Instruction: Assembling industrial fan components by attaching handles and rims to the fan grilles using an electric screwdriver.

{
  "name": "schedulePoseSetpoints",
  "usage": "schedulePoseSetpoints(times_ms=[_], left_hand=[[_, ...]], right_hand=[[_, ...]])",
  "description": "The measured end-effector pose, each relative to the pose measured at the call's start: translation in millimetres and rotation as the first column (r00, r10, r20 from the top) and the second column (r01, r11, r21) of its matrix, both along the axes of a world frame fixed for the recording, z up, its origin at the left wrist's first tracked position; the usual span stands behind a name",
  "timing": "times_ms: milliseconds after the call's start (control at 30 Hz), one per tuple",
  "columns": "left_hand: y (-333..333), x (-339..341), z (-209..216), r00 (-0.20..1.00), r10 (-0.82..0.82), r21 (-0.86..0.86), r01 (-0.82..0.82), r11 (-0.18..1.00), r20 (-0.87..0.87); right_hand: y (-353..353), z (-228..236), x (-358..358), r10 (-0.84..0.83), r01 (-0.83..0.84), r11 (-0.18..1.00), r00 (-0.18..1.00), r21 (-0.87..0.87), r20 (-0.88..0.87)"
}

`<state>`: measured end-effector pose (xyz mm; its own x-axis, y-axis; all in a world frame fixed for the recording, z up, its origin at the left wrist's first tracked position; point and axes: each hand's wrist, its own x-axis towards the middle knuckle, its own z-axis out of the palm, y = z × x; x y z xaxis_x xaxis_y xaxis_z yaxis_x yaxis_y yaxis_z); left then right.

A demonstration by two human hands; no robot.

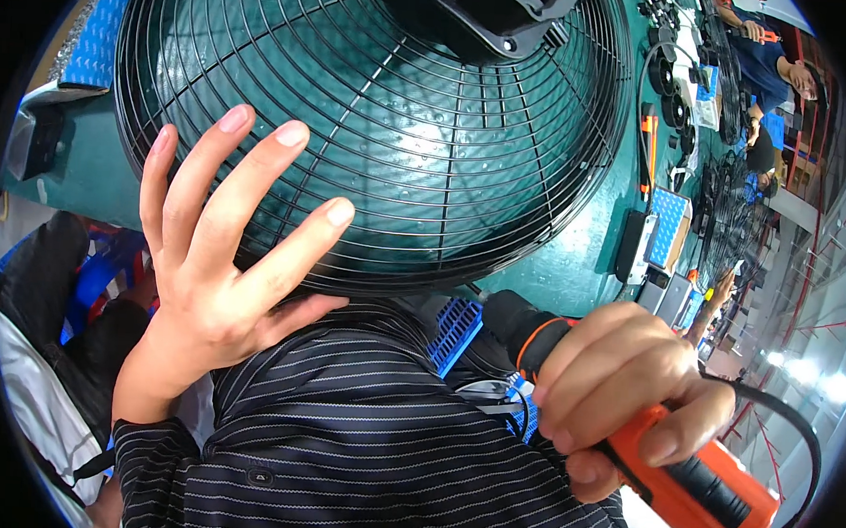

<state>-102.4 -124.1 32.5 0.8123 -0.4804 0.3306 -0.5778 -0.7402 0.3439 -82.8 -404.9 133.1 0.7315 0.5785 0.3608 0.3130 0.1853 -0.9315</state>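
Note:
A round black wire fan guard (422,287) lies on the green tabletop (584,257), with a black motor housing (481,26) at its middle near the top. My left hand (210,283) is raised at the near left of the guard, fingers spread and holding nothing. Whether its thumb touches the rim I cannot tell. At the lower right, my right hand (626,377) is wrapped round an orange and black electric screwdriver (710,494). Its dark front end points up and left, close to the near rim of the guard. A black cord (803,422) runs from its back end.
A blue patterned box (665,223) and an orange tool (648,151) lie along the table's right part. Another blue box (98,37) is at the far left. Several people and more wire guards (723,211) are farther right.

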Motion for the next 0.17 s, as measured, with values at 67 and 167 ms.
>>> schedulePoseSetpoints(times_ms=[67, 167], left_hand=[[1.8, -1.0, -0.7, 1.000, 0.007, -0.009, -0.007, 1.000, 0.003], [2.3, -1.7, -0.2, 1.000, 0.010, -0.030, -0.011, 0.999, -0.018]], right_hand=[[7.0, 0.0, -4.8, -0.068, 0.070, 0.996, 0.996, 0.051, -0.052], [8.5, 1.7, 0.2, -0.069, 0.073, 0.996, 0.995, 0.053, -0.071]])
